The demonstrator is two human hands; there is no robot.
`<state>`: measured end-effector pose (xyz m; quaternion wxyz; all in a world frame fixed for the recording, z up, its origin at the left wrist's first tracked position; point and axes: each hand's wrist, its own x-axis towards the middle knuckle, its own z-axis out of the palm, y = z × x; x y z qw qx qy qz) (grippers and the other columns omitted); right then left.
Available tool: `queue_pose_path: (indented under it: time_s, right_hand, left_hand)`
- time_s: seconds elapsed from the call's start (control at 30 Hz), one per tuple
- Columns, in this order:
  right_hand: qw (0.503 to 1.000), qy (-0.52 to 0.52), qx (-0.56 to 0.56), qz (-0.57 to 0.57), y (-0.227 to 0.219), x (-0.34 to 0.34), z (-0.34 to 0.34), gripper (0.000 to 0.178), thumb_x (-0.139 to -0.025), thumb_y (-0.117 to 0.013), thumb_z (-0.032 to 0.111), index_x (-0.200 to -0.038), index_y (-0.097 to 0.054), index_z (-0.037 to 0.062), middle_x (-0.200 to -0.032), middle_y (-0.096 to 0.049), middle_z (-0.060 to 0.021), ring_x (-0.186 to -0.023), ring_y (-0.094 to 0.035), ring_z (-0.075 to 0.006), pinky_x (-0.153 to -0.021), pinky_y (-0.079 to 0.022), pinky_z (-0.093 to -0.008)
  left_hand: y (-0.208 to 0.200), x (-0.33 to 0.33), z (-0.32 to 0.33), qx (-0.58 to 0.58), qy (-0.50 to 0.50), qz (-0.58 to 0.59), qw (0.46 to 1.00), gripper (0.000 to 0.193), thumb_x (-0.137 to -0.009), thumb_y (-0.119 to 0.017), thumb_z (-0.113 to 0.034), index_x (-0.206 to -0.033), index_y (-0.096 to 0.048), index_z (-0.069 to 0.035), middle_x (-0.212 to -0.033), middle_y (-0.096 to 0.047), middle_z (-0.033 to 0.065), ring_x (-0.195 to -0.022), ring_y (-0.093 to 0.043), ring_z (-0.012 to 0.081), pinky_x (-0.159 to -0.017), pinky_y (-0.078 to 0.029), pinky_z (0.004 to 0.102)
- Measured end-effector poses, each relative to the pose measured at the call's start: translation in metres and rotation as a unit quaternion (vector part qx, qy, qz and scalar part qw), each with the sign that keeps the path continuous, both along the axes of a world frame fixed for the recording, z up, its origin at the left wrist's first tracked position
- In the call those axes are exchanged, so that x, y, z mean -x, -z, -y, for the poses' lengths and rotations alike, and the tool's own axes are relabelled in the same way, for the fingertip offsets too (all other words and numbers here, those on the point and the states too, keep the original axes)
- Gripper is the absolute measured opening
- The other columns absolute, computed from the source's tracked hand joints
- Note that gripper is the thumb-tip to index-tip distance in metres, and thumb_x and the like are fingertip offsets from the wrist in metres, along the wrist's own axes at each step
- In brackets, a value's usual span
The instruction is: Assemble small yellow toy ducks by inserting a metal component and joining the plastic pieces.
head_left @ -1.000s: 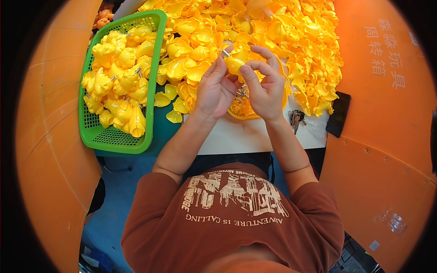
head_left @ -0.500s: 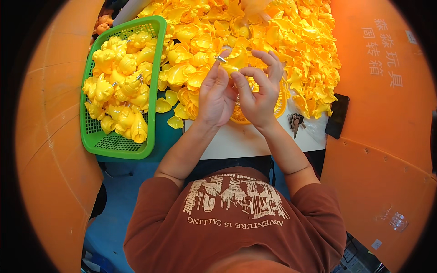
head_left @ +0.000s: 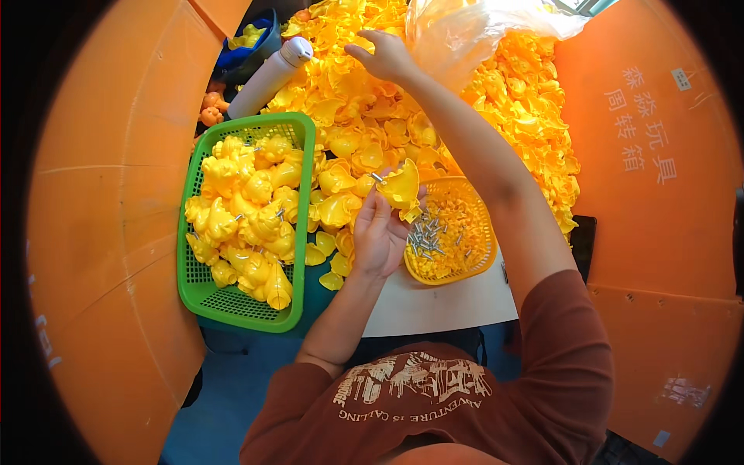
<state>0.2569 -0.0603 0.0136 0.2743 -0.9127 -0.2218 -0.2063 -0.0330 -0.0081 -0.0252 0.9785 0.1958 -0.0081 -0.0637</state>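
Note:
My left hand point(head_left: 378, 242) holds a curved yellow plastic shell point(head_left: 402, 187), its hollow side showing, with a small silver metal pin point(head_left: 377, 177) at the shell's left edge. Stretched far forward, my right hand point(head_left: 385, 57) hovers at or just over the big heap of loose yellow shells point(head_left: 353, 97). Its fingers are apart, and nothing shows in them. Beside my left hand stands a small yellow basket point(head_left: 457, 274) of silver pins and tiny yellow pieces.
A green basket point(head_left: 308, 159) of assembled yellow figures stands at the left. Behind it leans a pale bottle point(head_left: 267, 81) near a blue container point(head_left: 267, 48). A clear plastic bag point(head_left: 457, 39) lies on the heap. Orange panels point(head_left: 651, 232) flank both sides.
My right hand has left the shell and reached forward over the heap. My left hand keeps the shell and pin. The view has shifted, bringing the small yellow basket into sight.

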Motion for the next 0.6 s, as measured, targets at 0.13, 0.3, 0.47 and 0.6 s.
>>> queue_pose_path:
  time_s: [0.13,0.3,0.47,0.6]
  right_hand:
    - [0.959,0.015,0.212,-0.188,0.006,-0.041,-0.012,0.085,-0.065,-0.051,0.075,-0.127,-0.050,0.0158,-0.130,-0.048,-0.0134,-0.122,-0.041,-0.0325,-0.103,-0.028,-0.0405]
    - [0.930,-0.069,0.258,-0.251,-0.023,0.001,-0.019,0.074,-0.064,-0.060,0.062,-0.124,-0.054,0.0186,-0.122,-0.054,-0.0154,-0.116,-0.047,-0.0323,-0.095,-0.037,-0.0386]
    - [0.944,-0.085,0.221,-0.230,-0.022,0.049,0.035,0.069,-0.063,-0.066,0.055,-0.119,-0.057,0.0155,-0.116,-0.056,-0.0175,-0.113,-0.050,-0.0287,-0.093,-0.040,-0.0372]
    - [0.971,-0.111,0.172,-0.123,0.001,0.115,0.077,0.046,-0.068,-0.070,0.028,-0.113,-0.062,0.0191,-0.106,-0.057,-0.0203,-0.103,-0.052,-0.0355,-0.085,-0.043,-0.0386]
  left_hand:
    - [0.001,-0.006,-0.001,-0.011,0.004,-0.010,1.000,0.044,-0.096,-0.038,-0.021,-0.135,-0.029,-0.005,-0.128,-0.045,0.0140,-0.113,-0.050,0.0283,-0.093,-0.044,0.0379]
    - [0.002,-0.012,-0.011,-0.017,-0.022,-0.006,1.000,0.043,-0.096,-0.038,-0.020,-0.135,-0.028,-0.005,-0.127,-0.046,0.0153,-0.111,-0.052,0.0282,-0.093,-0.044,0.0377]
    - [0.003,-0.014,-0.007,-0.007,-0.017,-0.008,1.000,0.041,-0.096,-0.038,-0.019,-0.133,-0.031,-0.003,-0.124,-0.047,0.0171,-0.111,-0.052,0.0290,-0.093,-0.045,0.0377]
    - [0.004,-0.013,-0.001,-0.006,-0.024,-0.015,1.000,0.040,-0.096,-0.038,-0.019,-0.133,-0.031,-0.003,-0.124,-0.047,0.0173,-0.110,-0.052,0.0296,-0.091,-0.046,0.0383]
